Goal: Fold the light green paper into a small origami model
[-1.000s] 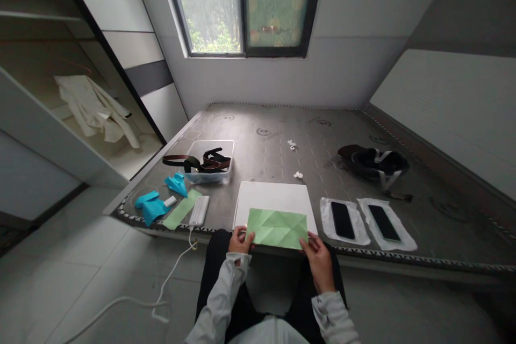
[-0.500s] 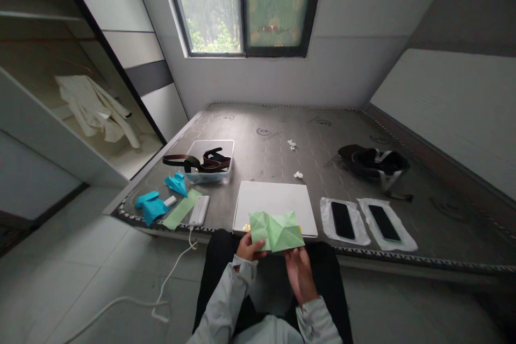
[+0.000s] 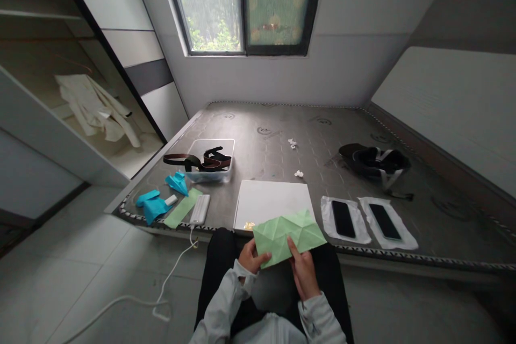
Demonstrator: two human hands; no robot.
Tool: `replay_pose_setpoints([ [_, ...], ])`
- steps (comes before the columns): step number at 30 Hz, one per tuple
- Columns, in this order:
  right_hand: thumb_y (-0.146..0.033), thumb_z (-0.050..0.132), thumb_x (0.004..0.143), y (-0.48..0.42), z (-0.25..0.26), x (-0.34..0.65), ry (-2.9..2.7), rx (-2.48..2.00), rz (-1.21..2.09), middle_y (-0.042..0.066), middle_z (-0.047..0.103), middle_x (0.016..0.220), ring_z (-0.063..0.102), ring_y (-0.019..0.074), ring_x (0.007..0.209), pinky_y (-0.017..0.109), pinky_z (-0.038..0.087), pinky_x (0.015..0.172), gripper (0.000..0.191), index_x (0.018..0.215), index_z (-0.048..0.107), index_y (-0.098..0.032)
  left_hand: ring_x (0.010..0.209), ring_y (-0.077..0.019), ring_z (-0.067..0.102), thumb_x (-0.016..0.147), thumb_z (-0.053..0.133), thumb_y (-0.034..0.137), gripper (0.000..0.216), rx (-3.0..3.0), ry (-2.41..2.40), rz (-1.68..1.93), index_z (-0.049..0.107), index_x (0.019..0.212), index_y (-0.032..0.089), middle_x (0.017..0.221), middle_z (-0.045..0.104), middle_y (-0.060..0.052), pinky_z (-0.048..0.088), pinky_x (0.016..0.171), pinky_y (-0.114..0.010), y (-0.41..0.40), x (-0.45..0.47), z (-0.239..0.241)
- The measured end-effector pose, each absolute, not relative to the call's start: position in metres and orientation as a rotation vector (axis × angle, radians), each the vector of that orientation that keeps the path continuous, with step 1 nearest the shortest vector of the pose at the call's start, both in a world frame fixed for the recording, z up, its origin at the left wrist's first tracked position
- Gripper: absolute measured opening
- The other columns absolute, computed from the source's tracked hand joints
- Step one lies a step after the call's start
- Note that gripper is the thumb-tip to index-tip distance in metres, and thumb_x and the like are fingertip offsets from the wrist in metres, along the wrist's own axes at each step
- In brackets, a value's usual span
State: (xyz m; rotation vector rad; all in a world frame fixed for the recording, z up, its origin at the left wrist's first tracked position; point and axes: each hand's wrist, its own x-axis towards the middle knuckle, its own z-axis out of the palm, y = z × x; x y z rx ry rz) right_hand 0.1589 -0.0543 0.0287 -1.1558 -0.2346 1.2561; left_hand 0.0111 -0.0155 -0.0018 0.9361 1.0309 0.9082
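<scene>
Grip: my left hand [image 3: 250, 258] is pinched shut on the near-left corner of the creased green paper [image 3: 288, 232], thumb on top. My right hand [image 3: 303, 273] is closed on its near edge, forefinger laid flat up the face. The paper hangs tilted in the air above my lap, resting on nothing.

Surroundings: the grey mattress [image 3: 322, 140] lies ahead of both hands. The white board [image 3: 274, 201] sits just beyond the paper's far edge. A yellow scrap [image 3: 249, 224] lies just ahead of my left hand.

Risks, as judged: the sheet is held only along its near edge, so the far half could sag and buckle off its creases. Uneven forefinger pressure could set a stray crease, and pulling my hands apart could tear the pinched corner
</scene>
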Motion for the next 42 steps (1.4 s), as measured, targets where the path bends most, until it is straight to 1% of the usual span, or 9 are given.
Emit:
replay_pose_setpoints([
  [4, -0.041, 0.081, 0.065, -0.053, 0.031, 0.168, -0.318, -1.247, 1.211, 0.008, 0.074, 0.115, 0.062, 0.0287, 0.117, 0.043, 0.049, 0.101, 0.056, 0.113, 0.066, -0.017, 0.073, -0.0209, 0.069, 0.065, 0.077, 0.041, 0.068, 0.968, 0.875, 0.996, 0.058, 0.125, 0.015, 0.084, 0.074, -0.007, 0.058, 0.066, -0.031, -0.018, 0.006, 0.000],
  [6, -0.041, 0.082, 0.063, -0.053, 0.036, 0.171, -0.294, -1.258, 1.209, 0.008, 0.074, 0.115, 0.062, 0.0285, 0.117, 0.043, 0.047, 0.103, 0.053, 0.108, 0.068, -0.017, 0.053, -0.0142, 0.065, 0.072, 0.067, 0.032, 0.085, 0.961, 0.753, 0.981, 0.031, 0.147, 0.018, 0.075, 0.071, -0.001, 0.054, 0.050, -0.024, -0.019, 0.001, 0.003],
  [9, -0.038, 0.084, 0.061, -0.054, 0.046, 0.174, -0.226, -1.238, 1.231, 0.006, 0.075, 0.113, 0.063, 0.0277, 0.116, 0.041, 0.049, 0.101, 0.052, 0.106, 0.069, -0.019, 0.044, -0.0102, 0.061, 0.071, 0.061, 0.019, 0.102, 1.077, 0.703, 0.978, 0.002, 0.154, 0.023, 0.071, 0.068, 0.002, 0.049, 0.044, -0.019, -0.019, -0.008, 0.009],
  [14, -0.036, 0.084, 0.062, -0.056, 0.059, 0.174, -0.214, -1.179, 1.297, 0.005, 0.076, 0.110, 0.064, 0.0253, 0.114, 0.036, 0.054, 0.094, 0.053, 0.111, 0.068, -0.021, 0.052, -0.0069, 0.063, 0.074, 0.062, 0.015, 0.074, 1.517, 0.820, 1.010, 0.040, 0.145, 0.019, 0.077, 0.072, -0.001, 0.051, 0.054, -0.016, -0.015, -0.014, 0.024],
  [21, -0.042, 0.082, 0.063, -0.058, 0.056, 0.171, -0.334, -1.208, 1.373, 0.009, 0.077, 0.103, 0.070, 0.0286, 0.100, 0.041, 0.055, 0.088, 0.053, 0.108, 0.070, -0.017, 0.076, -0.0193, 0.074, 0.076, 0.070, 0.026, 0.017, 1.798, 0.763, 1.008, 0.079, 0.087, 0.017, 0.087, 0.079, -0.010, 0.058, 0.068, -0.023, -0.009, -0.011, 0.042],
  [29, -0.048, 0.081, 0.062, -0.061, 0.047, 0.175, -0.513, -1.402, 1.298, 0.009, 0.077, 0.093, 0.071, 0.0261, 0.069, 0.035, 0.056, 0.053, 0.050, 0.098, 0.070, -0.016, 0.070, -0.0173, 0.068, 0.074, 0.070, 0.040, 0.026, 1.568, 1.214, 1.098, 0.072, 0.061, 0.017, 0.086, 0.076, -0.007, 0.051, 0.057, -0.022, -0.012, -0.001, 0.039],
  [33, -0.046, 0.082, 0.060, -0.061, 0.042, 0.175, -0.431, -1.344, 1.270, 0.005, 0.076, 0.098, 0.069, 0.0256, 0.079, 0.035, 0.059, 0.058, 0.050, 0.100, 0.070, -0.019, 0.043, -0.0092, 0.049, 0.071, 0.070, 0.046, 0.034, 1.438, 1.380, 0.991, 0.061, 0.055, 0.017, 0.049, 0.060, 0.002, 0.036, 0.044, -0.020, -0.013, 0.004, 0.037],
  [38, -0.046, 0.081, 0.061, -0.062, 0.039, 0.176, -0.363, -1.263, 1.360, 0.005, 0.076, 0.101, 0.069, 0.0289, 0.090, 0.040, 0.061, 0.069, 0.048, 0.099, 0.070, -0.019, 0.048, -0.0088, 0.045, 0.064, 0.074, 0.045, 0.034, 1.399, 1.322, 1.049, 0.054, 0.056, 0.018, 0.054, 0.056, 0.004, 0.034, 0.045, -0.019, -0.014, 0.006, 0.041],
  [42, -0.047, 0.081, 0.062, -0.061, 0.042, 0.177, -0.406, -1.224, 1.416, 0.007, 0.077, 0.089, 0.073, 0.0300, 0.078, 0.041, 0.060, 0.062, 0.047, 0.096, 0.069, -0.016, 0.050, -0.0089, 0.044, 0.066, 0.072, 0.043, 0.037, 1.441, 1.343, 1.115, 0.047, 0.051, 0.020, 0.056, 0.054, 0.004, 0.035, 0.048, -0.020, -0.015, 0.008, 0.048],
])
